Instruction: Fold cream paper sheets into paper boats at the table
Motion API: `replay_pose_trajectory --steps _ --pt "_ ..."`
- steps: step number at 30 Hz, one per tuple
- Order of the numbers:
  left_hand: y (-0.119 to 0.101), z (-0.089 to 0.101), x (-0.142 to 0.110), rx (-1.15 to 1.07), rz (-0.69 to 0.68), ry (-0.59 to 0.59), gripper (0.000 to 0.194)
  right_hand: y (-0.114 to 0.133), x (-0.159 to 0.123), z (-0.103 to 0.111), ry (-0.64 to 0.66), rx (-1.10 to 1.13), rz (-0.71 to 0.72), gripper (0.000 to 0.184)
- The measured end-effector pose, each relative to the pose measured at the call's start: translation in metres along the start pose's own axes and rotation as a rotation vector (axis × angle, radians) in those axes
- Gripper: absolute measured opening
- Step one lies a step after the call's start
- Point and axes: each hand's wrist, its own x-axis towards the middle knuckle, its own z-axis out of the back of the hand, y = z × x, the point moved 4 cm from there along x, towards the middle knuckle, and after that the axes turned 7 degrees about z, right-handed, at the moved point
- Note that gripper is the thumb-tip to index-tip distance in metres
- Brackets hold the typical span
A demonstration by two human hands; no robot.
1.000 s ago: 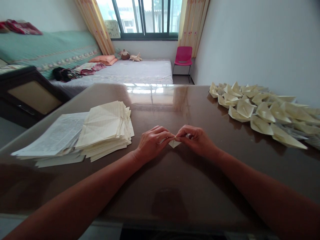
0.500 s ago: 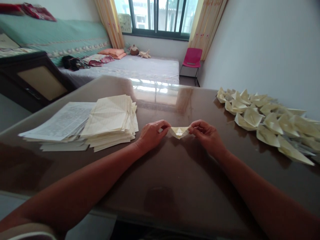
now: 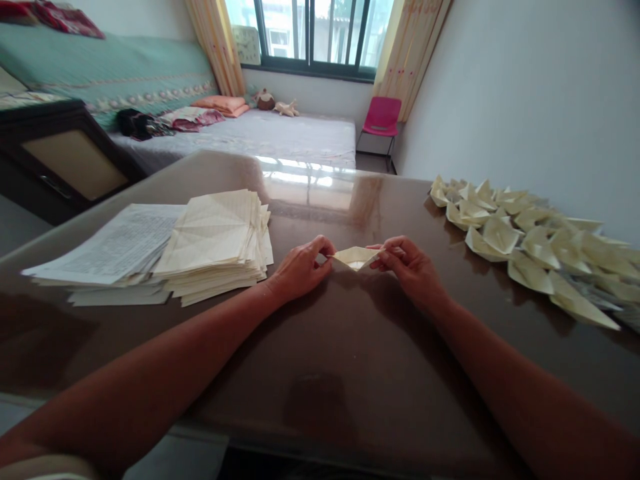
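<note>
Just above the brown tabletop (image 3: pixel 320 347), a small cream paper boat (image 3: pixel 357 257) is stretched between my two hands. My left hand (image 3: pixel 303 267) is closed, thumb and forefinger pinching the boat's left tip. At the other end, my right hand (image 3: pixel 407 265) pinches the right tip in the same way. The boat's hollow faces up and toward me. Left of my left hand lies a thick stack of cream paper sheets (image 3: pixel 215 230), creased on top. Many folded paper boats (image 3: pixel 493 237) sit in rows beyond my right hand.
Printed white sheets (image 3: pixel 110 243) lie partly under the cream stack at the table's left. Past the table's far edge are a bed (image 3: pixel 300 140) and a pink chair (image 3: pixel 383 118). A dark cabinet (image 3: pixel 65 153) stands at the left, a white wall (image 3: pixel 525 100) at the right.
The paper boat has opened wider and flattened between my hands, its tips pulled further outward. Both hands keep their pinch, and the whole view has shifted slightly.
</note>
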Motion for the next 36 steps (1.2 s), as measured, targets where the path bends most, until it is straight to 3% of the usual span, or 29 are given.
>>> replay_pose_trajectory --steps 4,6,11,15,19,21,24,25,30,36 --pt "-0.01 -0.009 -0.008 -0.067 -0.183 0.081 0.032 0.007 -0.004 -0.009 0.074 -0.068 0.082 0.017" --pt "-0.011 -0.011 -0.01 -0.091 -0.212 0.081 0.033 0.009 -0.006 -0.013 0.091 -0.064 0.08 0.016" --pt "-0.005 -0.009 -0.004 -0.271 -0.062 0.045 0.012 0.012 -0.007 -0.017 0.11 -0.017 0.065 0.017" --pt "0.0 -0.002 0.001 -0.256 0.043 -0.06 0.02 0.007 -0.004 -0.011 0.065 0.021 0.021 0.019" --pt "0.0 0.0 0.001 -0.192 0.048 -0.093 0.023 0.0 -0.001 -0.004 0.065 0.055 -0.075 0.024" --pt "-0.003 -0.001 -0.001 -0.194 0.038 -0.093 0.023 0.0 -0.001 -0.007 0.138 0.108 -0.114 0.036" --pt "-0.009 -0.005 -0.005 -0.223 0.028 -0.086 0.022 0.003 -0.004 -0.015 0.215 0.141 -0.14 0.067" --pt "-0.012 -0.006 -0.007 -0.227 0.022 -0.077 0.021 0.004 -0.006 -0.018 0.216 0.114 -0.143 0.069" --pt "-0.021 -0.008 -0.012 -0.232 0.013 -0.086 0.024 0.007 -0.009 -0.025 0.1 0.015 -0.136 0.032" --pt "-0.019 -0.01 -0.011 -0.22 0.073 -0.095 0.028 0.006 -0.009 -0.023 0.012 0.067 -0.166 0.028"
